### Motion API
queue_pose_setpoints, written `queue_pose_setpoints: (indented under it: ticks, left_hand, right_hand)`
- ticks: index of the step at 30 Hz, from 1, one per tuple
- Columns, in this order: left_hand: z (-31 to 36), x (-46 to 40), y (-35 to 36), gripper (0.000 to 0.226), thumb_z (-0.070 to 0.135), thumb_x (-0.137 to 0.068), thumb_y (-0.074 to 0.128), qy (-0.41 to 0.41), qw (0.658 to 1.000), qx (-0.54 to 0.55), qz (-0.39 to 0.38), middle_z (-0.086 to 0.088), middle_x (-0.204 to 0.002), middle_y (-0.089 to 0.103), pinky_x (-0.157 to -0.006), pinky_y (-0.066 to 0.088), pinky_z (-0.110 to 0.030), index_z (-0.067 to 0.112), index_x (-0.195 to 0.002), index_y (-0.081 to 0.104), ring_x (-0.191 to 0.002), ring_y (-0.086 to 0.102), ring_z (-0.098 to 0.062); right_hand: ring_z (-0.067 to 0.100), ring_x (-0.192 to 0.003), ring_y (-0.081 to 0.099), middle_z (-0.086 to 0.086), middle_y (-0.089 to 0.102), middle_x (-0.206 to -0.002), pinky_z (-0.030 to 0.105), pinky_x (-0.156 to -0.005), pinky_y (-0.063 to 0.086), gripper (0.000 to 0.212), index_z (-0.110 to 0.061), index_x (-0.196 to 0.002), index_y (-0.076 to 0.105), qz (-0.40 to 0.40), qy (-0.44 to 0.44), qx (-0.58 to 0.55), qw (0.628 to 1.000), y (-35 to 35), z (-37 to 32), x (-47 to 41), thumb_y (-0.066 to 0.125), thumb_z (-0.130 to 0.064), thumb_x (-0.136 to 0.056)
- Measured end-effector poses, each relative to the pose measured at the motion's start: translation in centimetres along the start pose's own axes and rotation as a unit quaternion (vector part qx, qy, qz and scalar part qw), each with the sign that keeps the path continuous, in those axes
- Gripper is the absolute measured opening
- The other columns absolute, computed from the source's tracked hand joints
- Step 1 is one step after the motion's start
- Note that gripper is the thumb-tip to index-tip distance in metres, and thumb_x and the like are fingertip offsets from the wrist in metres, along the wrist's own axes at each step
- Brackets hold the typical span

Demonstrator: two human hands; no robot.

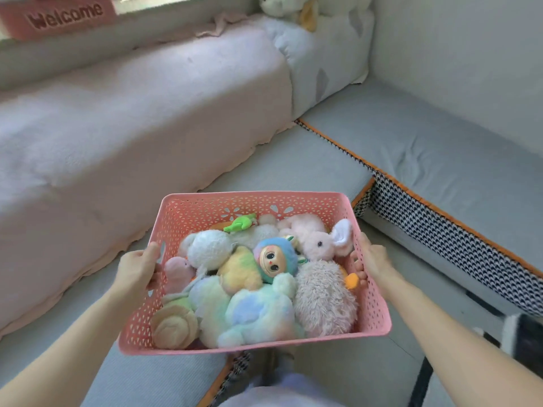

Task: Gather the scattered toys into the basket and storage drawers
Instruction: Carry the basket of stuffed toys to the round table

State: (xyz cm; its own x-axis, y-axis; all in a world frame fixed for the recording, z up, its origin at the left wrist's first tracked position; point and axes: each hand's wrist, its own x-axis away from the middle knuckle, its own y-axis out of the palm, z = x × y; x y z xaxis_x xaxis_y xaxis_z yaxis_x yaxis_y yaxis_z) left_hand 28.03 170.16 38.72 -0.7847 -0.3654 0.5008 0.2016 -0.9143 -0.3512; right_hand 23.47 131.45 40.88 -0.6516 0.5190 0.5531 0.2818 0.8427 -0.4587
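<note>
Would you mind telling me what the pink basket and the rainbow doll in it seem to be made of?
Pink basket: probably moulded plastic, matte, judging by its rigid perforated walls and rolled rim. Rainbow doll: soft pastel plush with fluffy pile; its face looks smooth, perhaps vinyl.

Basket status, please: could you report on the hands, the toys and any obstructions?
Left hand and right hand gripping the pink basket by its side rims. Basket full of plush toys, held above grey cushions. Nothing in the way.

Seating: grey fabric sofa cushions (426, 148) across the right and centre
Trim: orange-edged houndstooth border (458, 248), right
Cover: fluffy pale pink blanket (123, 118), left
Upper left: pink "Welcome" mat (58, 17)
Light: soft daylight
</note>
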Motion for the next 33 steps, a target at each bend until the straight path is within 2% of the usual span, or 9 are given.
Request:
queue_pose_setpoints:
  ticks: [6, 12, 22, 30, 33]
  left_hand:
    - [5.7, 0.5, 4.7, 0.035, 0.034, -0.092, 0.050, 0.099, 0.992, -0.028, -0.075, -0.009, -0.056, 0.040, -0.049, 0.030, -0.028, 0.007, -0.070, 0.047, -0.047, 0.033, -0.018]
    - [10.6, 1.5, 11.3, 0.036, 0.034, -0.092, 0.050, 0.150, 0.980, -0.050, -0.119, -0.008, -0.053, 0.041, -0.050, 0.031, -0.028, 0.007, -0.069, 0.049, -0.046, 0.034, -0.018]
    - [17.6, 2.9, 29.3, 0.040, 0.030, -0.095, 0.048, 0.155, 0.971, -0.084, -0.163, -0.007, -0.053, 0.042, -0.050, 0.031, -0.028, 0.001, -0.068, 0.052, -0.046, 0.034, -0.019]
    - [22.7, 5.6, 44.0, 0.034, 0.031, -0.096, 0.047, 0.168, 0.960, -0.115, -0.194, -0.008, -0.054, 0.042, -0.047, 0.029, -0.026, 0.002, -0.082, 0.056, -0.045, 0.035, -0.017]
    - [24.9, 5.8, 48.7, 0.033, 0.031, -0.096, 0.047, 0.171, 0.953, -0.122, -0.218, -0.007, -0.055, 0.042, -0.045, 0.030, -0.026, 0.002, -0.082, 0.055, -0.045, 0.035, -0.017]
  right_hand:
    - [0.018, -0.039, 0.041, 0.006, 0.049, -0.052, 0.022, -0.041, 0.036, 0.057, -0.005, -0.071, 0.060, 0.080, -0.026, -0.038, 0.996, -5.7, 0.8, 1.4, 0.041, -0.055, -0.091]
    - [0.017, -0.044, 0.042, 0.007, 0.049, -0.055, 0.024, -0.041, 0.038, 0.056, 0.003, -0.084, 0.062, 0.128, -0.026, -0.090, 0.987, -10.8, 2.5, 0.1, 0.039, -0.047, -0.095]
    - [0.019, -0.041, 0.047, 0.006, 0.053, -0.052, 0.024, -0.042, 0.041, 0.059, -0.001, -0.077, 0.063, 0.172, 0.009, -0.119, 0.978, -22.4, 4.4, -9.9, 0.039, -0.052, -0.094]
    - [0.016, -0.033, 0.041, 0.006, 0.047, -0.045, 0.021, -0.038, 0.037, 0.056, -0.002, -0.067, 0.058, 0.220, 0.016, -0.139, 0.965, -33.5, 4.3, -16.9, 0.039, -0.046, -0.096]
    - [0.018, -0.036, 0.043, 0.008, 0.048, -0.047, 0.023, -0.040, 0.038, 0.055, -0.002, -0.066, 0.057, 0.239, 0.028, -0.151, 0.959, -36.1, 4.2, -19.0, 0.040, -0.045, -0.096]
